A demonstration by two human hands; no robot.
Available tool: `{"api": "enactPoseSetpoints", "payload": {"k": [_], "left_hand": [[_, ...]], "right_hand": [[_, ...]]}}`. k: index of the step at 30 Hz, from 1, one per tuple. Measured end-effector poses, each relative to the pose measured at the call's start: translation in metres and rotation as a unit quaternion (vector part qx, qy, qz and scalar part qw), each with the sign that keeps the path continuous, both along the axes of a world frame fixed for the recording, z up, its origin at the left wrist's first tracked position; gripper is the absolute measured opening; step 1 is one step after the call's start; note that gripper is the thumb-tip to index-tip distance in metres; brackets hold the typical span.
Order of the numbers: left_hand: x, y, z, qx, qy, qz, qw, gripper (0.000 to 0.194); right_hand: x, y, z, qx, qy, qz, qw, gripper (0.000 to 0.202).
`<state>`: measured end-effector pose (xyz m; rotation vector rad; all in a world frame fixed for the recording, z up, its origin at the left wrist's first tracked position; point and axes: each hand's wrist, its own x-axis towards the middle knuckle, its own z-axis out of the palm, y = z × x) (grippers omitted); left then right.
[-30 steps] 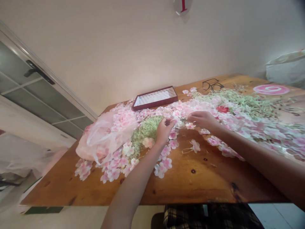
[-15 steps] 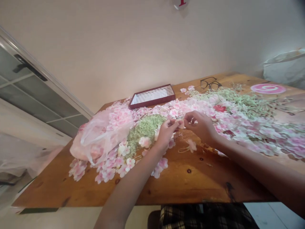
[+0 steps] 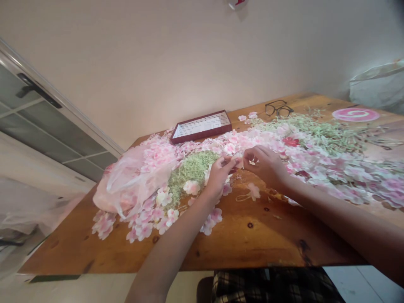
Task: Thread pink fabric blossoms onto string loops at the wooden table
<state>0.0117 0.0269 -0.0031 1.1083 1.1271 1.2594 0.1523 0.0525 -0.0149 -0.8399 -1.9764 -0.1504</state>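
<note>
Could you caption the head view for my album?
Two hands pinch a pink petal above a blossom-strewn wooden table.

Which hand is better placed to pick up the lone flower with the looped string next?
Probably the right hand: it is just beyond the flower, nearer than the left hand. Both seem busy with a pink piece, so it might need freeing first.

The forearms (image 3: pixel 181 233) are bare, the lap garment (image 3: pixel 243 287) dark plaid
</note>
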Motion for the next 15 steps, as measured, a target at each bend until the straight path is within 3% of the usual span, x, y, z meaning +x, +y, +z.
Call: {"api": "enactPoseSetpoints", "payload": {"k": [15], "left_hand": [[0.0013, -0.0013, 0.0019, 0.002, -0.01, -0.029, 1.0, 0.021]], "right_hand": [[0.0, -0.0018, 0.0029, 0.007, 0.016, -0.007, 1.0, 0.005]]}}
